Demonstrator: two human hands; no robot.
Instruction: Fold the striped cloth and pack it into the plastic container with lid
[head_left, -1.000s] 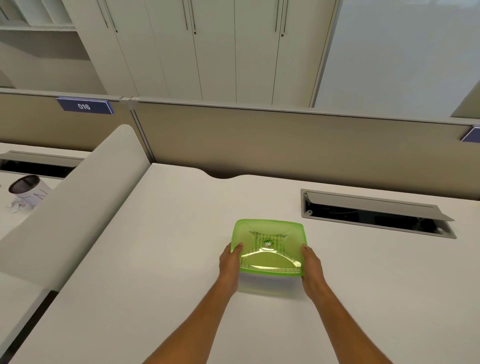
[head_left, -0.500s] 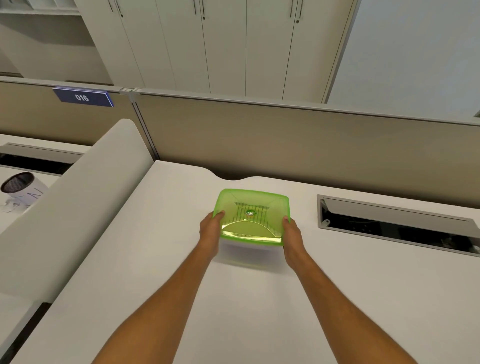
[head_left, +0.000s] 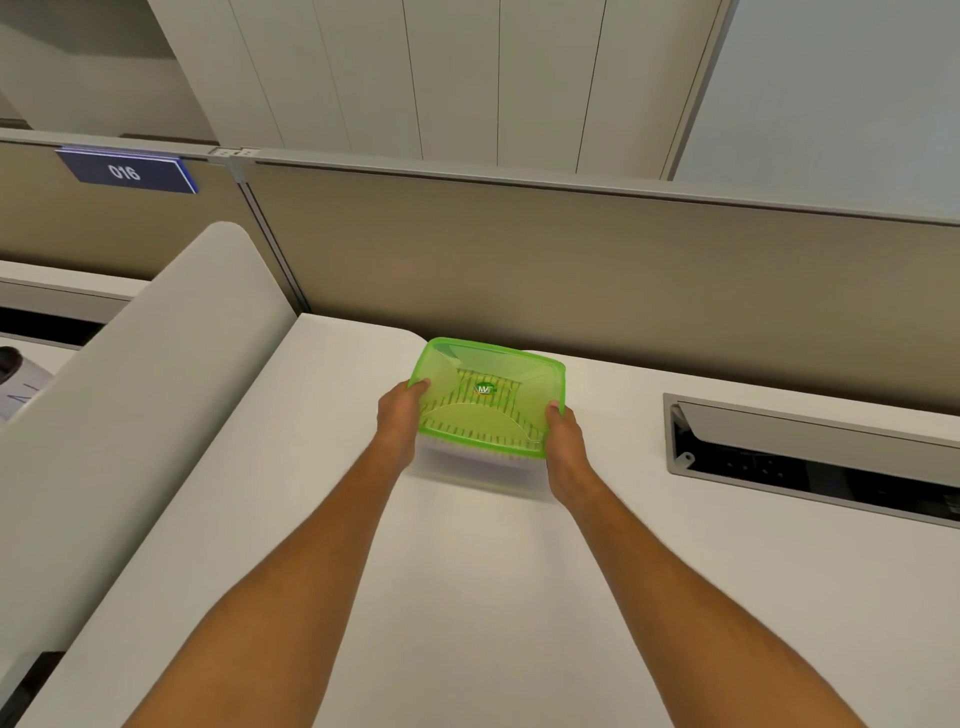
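Far out beyond the left hand, a blue rectangular plaque reading 016 (head_left: 126, 171) is fixed to the beige fabric partition panel (head_left: 519, 249). Nearer, off to that hand's outer side, a curved white desk divider (head_left: 145, 374) slopes down along the edge of the smooth white desk (head_left: 467, 597).

The left hand (head_left: 399, 422) is closed on the left edge of the clear rectangular plastic container (head_left: 470, 465), thumb hooked over the rim of its translucent green snap-on lid (head_left: 485, 397), the other fingers hidden down the side wall. The container sits between the two hands, both arms stretched forward, its far edge close to the partition; whether its base touches the desk or is held just above it cannot be told. The lid is on, and through it the folded striped cloth (head_left: 491, 402) shows as dark lines on a pale ground, filling the inside, under a small round logo sticker (head_left: 484, 388) at the lid's centre.

The right hand (head_left: 567, 439) clasps the container's right edge in the same way, thumb tip on the lid's rim. Beyond that hand's outer side, well apart, a grey rectangular cable hatch (head_left: 810, 457) is let into the desk, its flap raised over a dark opening.
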